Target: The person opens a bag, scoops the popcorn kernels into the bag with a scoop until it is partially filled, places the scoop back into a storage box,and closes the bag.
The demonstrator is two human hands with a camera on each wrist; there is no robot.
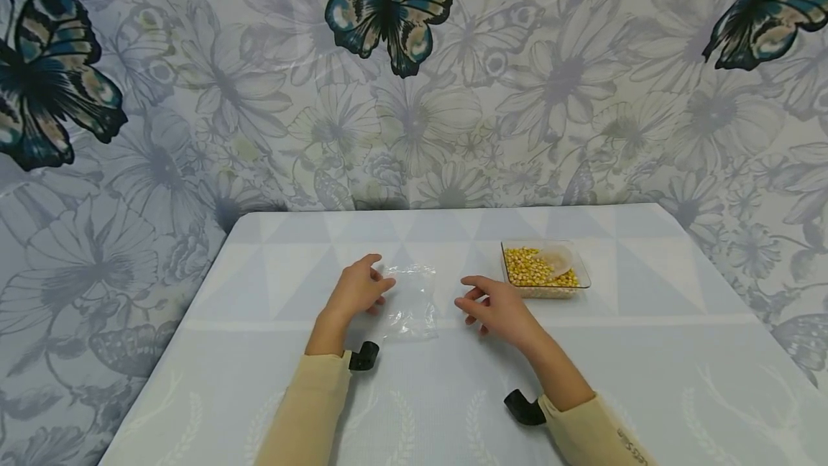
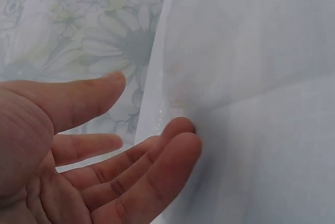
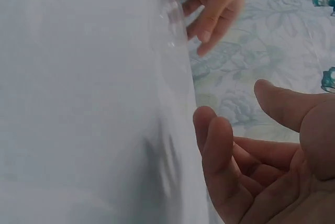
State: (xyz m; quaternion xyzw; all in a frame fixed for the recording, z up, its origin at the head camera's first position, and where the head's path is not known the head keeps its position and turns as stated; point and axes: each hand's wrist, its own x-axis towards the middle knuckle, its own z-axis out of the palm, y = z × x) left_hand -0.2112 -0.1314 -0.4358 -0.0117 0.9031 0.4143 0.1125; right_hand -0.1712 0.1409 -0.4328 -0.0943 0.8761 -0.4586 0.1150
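Note:
A clear plastic bag (image 1: 412,304) lies flat on the table between my two hands. At its left edge is my left hand (image 1: 359,286), fingers loosely bent and thumb apart, holding nothing; whether it touches the bag I cannot tell. My right hand (image 1: 494,308) hovers over the table to the right of the bag, fingers relaxed, with nothing in them. Just beyond it stands a glass container (image 1: 585,285) of yellow corn kernels (image 1: 527,268). On the kernels rests a pale translucent scoop-like piece (image 1: 556,261). In the right wrist view, the bag (image 3: 170,20) shows beside the left hand.
A pale patterned cloth covers the table (image 1: 291,257), whose far edge meets a wall covering (image 1: 453,128) printed with flowers and butterflies. A black wrist camera mount (image 1: 365,356) sits at the left cuff, another mount (image 1: 525,408) at the right cuff.

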